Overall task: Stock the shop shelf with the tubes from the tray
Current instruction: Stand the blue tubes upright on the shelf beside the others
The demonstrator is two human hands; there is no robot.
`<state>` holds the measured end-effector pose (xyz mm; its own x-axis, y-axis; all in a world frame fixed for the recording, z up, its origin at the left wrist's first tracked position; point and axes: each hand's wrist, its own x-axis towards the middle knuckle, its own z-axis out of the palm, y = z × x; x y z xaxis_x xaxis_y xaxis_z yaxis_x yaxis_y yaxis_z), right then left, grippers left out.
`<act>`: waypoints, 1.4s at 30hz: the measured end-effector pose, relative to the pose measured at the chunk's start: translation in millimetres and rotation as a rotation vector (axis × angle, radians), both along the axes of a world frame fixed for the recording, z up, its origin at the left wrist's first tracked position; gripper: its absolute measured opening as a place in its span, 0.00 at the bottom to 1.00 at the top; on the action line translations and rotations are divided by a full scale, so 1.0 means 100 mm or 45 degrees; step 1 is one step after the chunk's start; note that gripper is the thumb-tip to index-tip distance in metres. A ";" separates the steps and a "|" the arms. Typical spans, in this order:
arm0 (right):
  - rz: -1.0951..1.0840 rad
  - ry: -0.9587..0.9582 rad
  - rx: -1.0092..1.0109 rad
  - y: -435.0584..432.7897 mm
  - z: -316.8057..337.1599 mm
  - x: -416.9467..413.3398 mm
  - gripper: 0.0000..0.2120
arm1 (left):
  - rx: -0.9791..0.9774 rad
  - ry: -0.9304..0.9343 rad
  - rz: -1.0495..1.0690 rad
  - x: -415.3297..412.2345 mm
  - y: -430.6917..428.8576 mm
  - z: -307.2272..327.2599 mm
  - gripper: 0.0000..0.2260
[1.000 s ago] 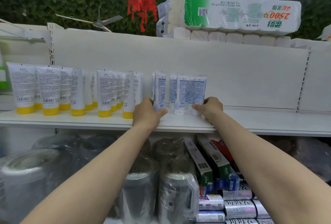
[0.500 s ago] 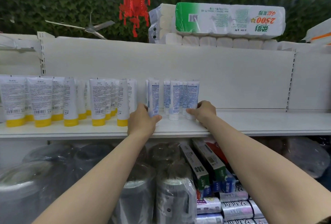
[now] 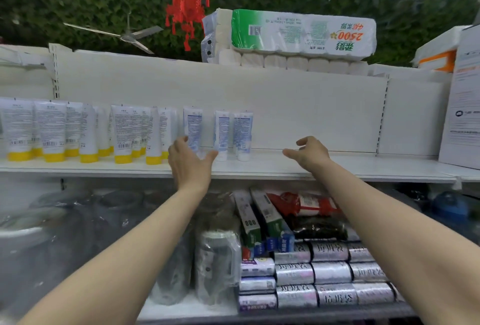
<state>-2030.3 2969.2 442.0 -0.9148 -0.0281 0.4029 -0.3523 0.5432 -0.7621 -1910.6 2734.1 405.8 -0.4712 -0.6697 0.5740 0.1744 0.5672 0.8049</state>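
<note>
White tubes with blue print (image 3: 222, 134) stand cap-down in a small group on the white shelf (image 3: 337, 166). To their left stands a longer row of white tubes with yellow caps (image 3: 122, 135). My left hand (image 3: 191, 162) is spread in front of the leftmost blue-print tube (image 3: 192, 128), fingers relaxed, gripping nothing. My right hand (image 3: 309, 154) hovers over the bare shelf to the right of the tubes, fingers loose and empty. No tray is in view.
A white box (image 3: 462, 106) stands on the shelf at the far right. Toilet paper packs (image 3: 301, 34) lie on top of the back panel. The lower shelf holds wrapped kettles (image 3: 218, 262), boxes and foil packs (image 3: 330, 272).
Both hands have let go of the blue-print tubes. My right hand moved away to the right over the bare shelf, and my left hand has opened. The view shifted right.
</note>
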 end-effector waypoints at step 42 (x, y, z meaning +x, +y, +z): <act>-0.456 -1.004 0.641 6.75 -4.27 0.04 0.28 | -0.424 -1.289 -1.134 -1.51 6.95 -4.08 0.32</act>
<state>-2026.0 3643.7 14.7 -0.9034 0.3007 -0.3056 0.4019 0.8423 -0.3593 -2061.5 3428.9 -1.8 -0.9649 0.1720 -0.1984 0.0030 0.7627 0.6468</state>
